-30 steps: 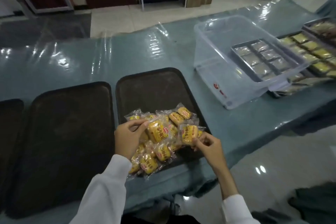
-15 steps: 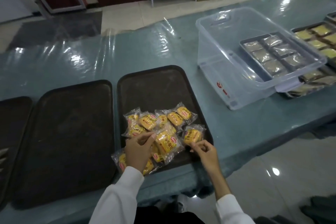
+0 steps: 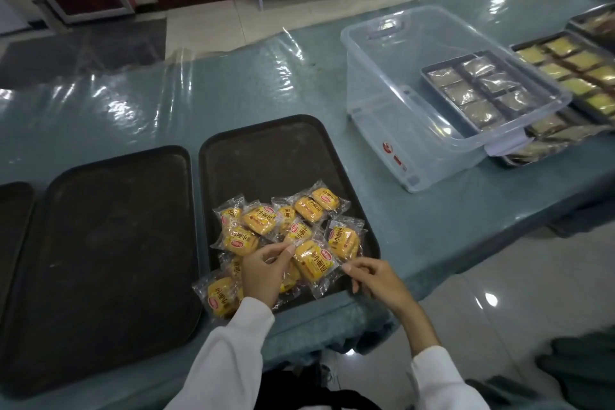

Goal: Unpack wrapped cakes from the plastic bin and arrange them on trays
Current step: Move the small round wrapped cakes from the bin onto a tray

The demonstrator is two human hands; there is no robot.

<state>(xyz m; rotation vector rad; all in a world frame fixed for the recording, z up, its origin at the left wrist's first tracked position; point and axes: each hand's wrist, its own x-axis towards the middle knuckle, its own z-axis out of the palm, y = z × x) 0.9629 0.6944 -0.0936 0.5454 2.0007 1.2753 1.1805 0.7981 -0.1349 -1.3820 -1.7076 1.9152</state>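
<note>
Several yellow wrapped cakes (image 3: pixel 263 220) lie in a loose pile on the near half of a dark tray (image 3: pixel 266 156). Between my two hands lies one wrapped cake (image 3: pixel 312 260). My left hand (image 3: pixel 264 271) pinches its left wrapper edge with thumb and forefinger. My right hand (image 3: pixel 376 280) pinches the wrapper's right edge. One cake (image 3: pixel 219 296) hangs over the tray's near left corner. The clear plastic bin (image 3: pixel 392 83) stands to the right on the table and looks empty.
A second dark tray (image 3: pixel 100 243) lies left of the first, and a third tray (image 3: pixel 13 210) shows at the far left. Trays of wrapped brown (image 3: pixel 479 90) and yellow squares (image 3: pixel 575 66) sit behind the bin. The table edge runs just under my wrists.
Both hands stayed over the pile's near side and shifted slightly. The cake between them now lies lower right, with my right hand pinching its wrapper edge.
</note>
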